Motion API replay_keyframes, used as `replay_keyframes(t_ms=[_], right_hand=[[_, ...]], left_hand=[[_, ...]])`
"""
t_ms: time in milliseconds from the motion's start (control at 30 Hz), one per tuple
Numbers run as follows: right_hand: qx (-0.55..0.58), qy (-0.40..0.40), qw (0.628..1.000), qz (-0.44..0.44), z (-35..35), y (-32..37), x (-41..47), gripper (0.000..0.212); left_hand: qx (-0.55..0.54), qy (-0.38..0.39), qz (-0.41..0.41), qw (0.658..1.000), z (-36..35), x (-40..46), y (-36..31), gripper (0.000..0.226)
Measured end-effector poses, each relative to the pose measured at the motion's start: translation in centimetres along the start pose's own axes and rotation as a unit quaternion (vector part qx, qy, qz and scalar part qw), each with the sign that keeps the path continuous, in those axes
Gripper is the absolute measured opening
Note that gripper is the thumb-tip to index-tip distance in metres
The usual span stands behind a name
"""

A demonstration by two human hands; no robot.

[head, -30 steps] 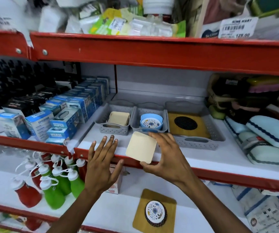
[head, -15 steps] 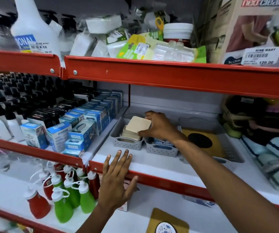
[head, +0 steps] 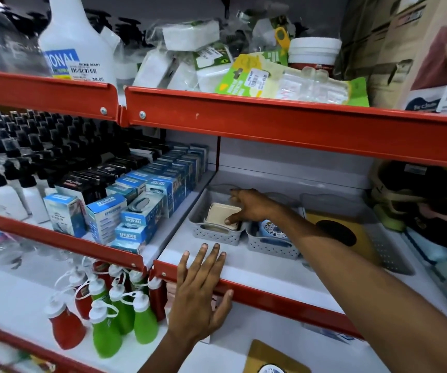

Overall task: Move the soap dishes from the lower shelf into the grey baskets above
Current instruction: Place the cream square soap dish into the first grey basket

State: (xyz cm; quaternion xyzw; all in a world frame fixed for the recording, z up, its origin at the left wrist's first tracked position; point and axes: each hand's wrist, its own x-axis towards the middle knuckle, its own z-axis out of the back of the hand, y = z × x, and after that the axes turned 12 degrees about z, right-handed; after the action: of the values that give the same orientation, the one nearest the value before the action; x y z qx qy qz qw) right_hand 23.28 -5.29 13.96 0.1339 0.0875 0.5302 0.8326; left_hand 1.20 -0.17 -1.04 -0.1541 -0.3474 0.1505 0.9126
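My left hand [head: 199, 293] lies flat and spread on the red shelf edge [head: 270, 298], gripping nothing. Past it, my right hand [head: 246, 207] reaches into the left grey basket [head: 214, 234], thumb and fingertips resting on the cream soap dish [head: 221, 214], which sits inside on another cream piece. In the next grey basket [head: 270, 247] just beside it lies a blue dish [head: 270, 230].

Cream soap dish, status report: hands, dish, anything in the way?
Right hand on cream soap dish, thumb pressing, dish down in left grey basket. Left hand flat on red shelf edge, empty. Nothing blocking.
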Motion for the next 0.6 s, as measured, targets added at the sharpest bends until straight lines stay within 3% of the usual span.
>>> replay_keyframes(t_ms=[167, 300, 600], right_hand=[[0.008, -0.069, 0.997, 0.021, -0.7, 0.9, -3.3, 0.095], [-0.076, -0.125, 0.987, 0.065, -1.6, 2.3, -8.5, 0.094], [-0.185, -0.196, 0.961, 0.062, -8.7, 2.3, -20.9, 0.088]], left_hand=[[0.005, 0.003, 0.001, 1.000, 0.3, -0.2, 0.0, 0.066], [0.010, 0.004, 0.004, 1.000, 0.3, -0.1, -0.2, 0.065], [0.028, -0.015, -0.001, 0.999, -0.1, -0.2, 0.0, 0.065]])
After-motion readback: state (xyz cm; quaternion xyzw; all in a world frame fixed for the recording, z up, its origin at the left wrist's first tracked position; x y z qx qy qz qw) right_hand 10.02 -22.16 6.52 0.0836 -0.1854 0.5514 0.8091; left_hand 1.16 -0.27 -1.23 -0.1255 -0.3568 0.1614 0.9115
